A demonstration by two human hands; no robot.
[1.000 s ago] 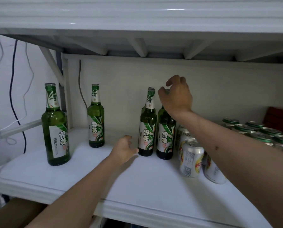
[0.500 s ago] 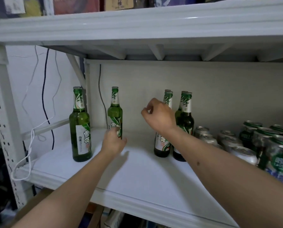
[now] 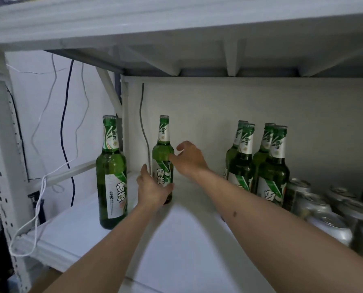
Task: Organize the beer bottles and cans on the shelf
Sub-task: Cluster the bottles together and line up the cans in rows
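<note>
Head view: left hand [image 3: 153, 190] wraps the middle bottle [image 3: 163, 157], right hand [image 3: 189, 158] spread beside it, likely to join the bottle group [image 3: 258, 166] rightward.

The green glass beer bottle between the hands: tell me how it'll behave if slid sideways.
The green glass beer bottle is tall and narrow-based, so probably tips if pushed high. The left hand wrapping its lower body should steady it. Smooth glass looks slippery; likely fragile if knocked.

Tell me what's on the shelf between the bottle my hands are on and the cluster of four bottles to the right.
Nothing stands there: in the head view, only bare white shelf and the right hand and forearm cross between the held bottle and the four bottles.
</note>
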